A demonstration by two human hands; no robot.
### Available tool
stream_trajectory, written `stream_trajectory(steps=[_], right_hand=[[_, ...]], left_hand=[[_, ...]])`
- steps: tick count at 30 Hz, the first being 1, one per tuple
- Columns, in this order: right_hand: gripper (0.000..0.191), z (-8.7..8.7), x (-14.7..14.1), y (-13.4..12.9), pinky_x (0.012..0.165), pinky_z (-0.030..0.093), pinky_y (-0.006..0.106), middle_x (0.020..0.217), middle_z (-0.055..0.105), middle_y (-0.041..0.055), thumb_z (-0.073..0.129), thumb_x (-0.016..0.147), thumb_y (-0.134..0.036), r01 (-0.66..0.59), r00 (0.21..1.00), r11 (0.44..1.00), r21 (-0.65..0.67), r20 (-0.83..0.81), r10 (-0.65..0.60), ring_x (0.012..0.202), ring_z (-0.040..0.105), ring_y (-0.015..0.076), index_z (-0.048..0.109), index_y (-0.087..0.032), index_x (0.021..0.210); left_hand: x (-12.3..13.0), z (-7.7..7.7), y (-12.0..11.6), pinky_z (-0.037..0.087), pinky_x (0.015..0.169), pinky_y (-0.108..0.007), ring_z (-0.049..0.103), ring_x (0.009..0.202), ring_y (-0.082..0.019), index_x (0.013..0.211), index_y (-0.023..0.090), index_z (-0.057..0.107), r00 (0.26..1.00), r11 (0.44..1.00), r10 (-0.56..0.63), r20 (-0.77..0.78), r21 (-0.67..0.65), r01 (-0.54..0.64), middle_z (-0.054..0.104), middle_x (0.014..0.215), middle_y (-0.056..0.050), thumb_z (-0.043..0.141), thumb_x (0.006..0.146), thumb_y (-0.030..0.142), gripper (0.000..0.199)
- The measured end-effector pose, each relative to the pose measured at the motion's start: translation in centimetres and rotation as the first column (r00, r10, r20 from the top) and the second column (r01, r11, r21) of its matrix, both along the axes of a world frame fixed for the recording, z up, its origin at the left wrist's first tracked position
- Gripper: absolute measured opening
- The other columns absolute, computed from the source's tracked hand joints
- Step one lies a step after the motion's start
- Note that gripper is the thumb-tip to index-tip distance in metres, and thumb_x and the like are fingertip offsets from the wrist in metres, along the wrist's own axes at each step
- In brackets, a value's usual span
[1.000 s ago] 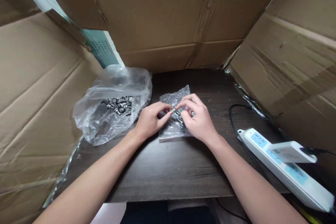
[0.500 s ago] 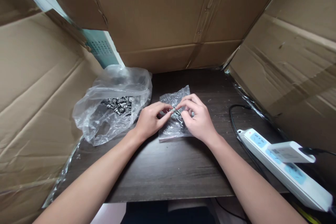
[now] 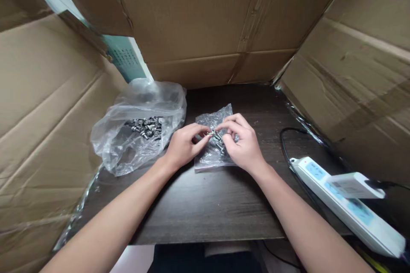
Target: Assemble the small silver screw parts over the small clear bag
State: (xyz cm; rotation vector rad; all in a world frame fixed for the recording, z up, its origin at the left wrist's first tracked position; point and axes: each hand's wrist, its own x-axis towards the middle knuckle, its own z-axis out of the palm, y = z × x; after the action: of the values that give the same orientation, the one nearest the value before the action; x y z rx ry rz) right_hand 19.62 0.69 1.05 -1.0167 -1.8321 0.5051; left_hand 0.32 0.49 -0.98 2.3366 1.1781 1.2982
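Left hand [image 3: 185, 146]: grip pinching a small silver metal screw [image 3: 211, 133] over a flat clear plastic bag [image 3: 205, 162]. Right hand [image 3: 244, 141]: fingertips beside it, closure undeterminable. Judged incomplete: few loose silver screws [image 3: 219, 146] lie out; a grey metal screw pile [image 3: 149, 129] sits in a larger translucent bag [image 3: 110, 147]. Dark wood-grain bench [image 3: 205, 217]; brown cardboard walls [image 3: 198, 17]; white power strip [image 3: 349, 207] right.

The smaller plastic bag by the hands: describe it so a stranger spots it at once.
On the dark tabletop, walled in by cardboard, look near the middle, between the left hand and right hand. There lies a crinkled clear bag with a few silvery screws showing. The bigger bag to its left bulges around a heap of metal pieces; this one lies flat.
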Motion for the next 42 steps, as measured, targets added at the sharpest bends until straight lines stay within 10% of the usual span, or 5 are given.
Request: stream_trajectory(steps=[5,13,20,42], right_hand=[[0.019,-1.0,0.2,0.4,0.074,0.050,0.034,0.103,0.062,0.0057,0.054,0.082,-0.013,0.040,0.981,0.989,-0.144,0.196,-0.011,0.081,0.060,0.0171,0.071,-0.019,0.085],[0.031,0.2,0.0,0.1,0.068,0.049,0.031,0.097,0.061,0.0050,0.049,0.079,-0.006,0.027,1.000,0.997,0.074,-0.011,-0.026,0.073,0.056,0.0150,0.072,-0.020,0.093],[0.018,-0.8,0.1,0.4,0.069,0.046,0.032,0.098,0.062,0.0044,0.051,0.084,-0.014,0.011,0.989,0.989,-0.144,0.147,0.010,0.078,0.059,0.0159,0.069,-0.019,0.082],[0.026,-0.7,0.3,0.5,0.084,0.045,0.036,0.097,0.063,0.0044,0.043,0.089,-0.015,-0.019,0.991,0.979,-0.204,0.123,0.045,0.089,0.062,0.0192,0.066,-0.020,0.080]], left_hand=[[0.0,0.0,0.0,0.053,0.069,-0.022,0.067,0.078,-0.012,0.102,0.015,0.071,1.000,1.000,0.004,-0.016,0.006,-0.004,0.073,0.090,-0.003,0.068,0.095,0.023,0.011],[0.0,0.0,0.0,0.054,0.069,-0.021,0.067,0.076,-0.012,0.103,0.016,0.072,1.000,1.000,-0.001,-0.002,-0.026,0.001,0.073,0.093,-0.003,0.068,0.095,0.023,0.012],[0.0,0.0,-0.1,0.054,0.068,-0.021,0.067,0.076,-0.011,0.102,0.015,0.072,1.000,1.000,0.004,-0.001,-0.011,-0.004,0.072,0.089,-0.003,0.068,0.095,0.023,0.011],[0.1,0.1,-0.1,0.055,0.068,-0.022,0.068,0.077,-0.012,0.102,0.015,0.071,1.000,1.000,-0.007,-0.004,-0.014,0.007,0.074,0.092,-0.004,0.068,0.095,0.022,0.011]])
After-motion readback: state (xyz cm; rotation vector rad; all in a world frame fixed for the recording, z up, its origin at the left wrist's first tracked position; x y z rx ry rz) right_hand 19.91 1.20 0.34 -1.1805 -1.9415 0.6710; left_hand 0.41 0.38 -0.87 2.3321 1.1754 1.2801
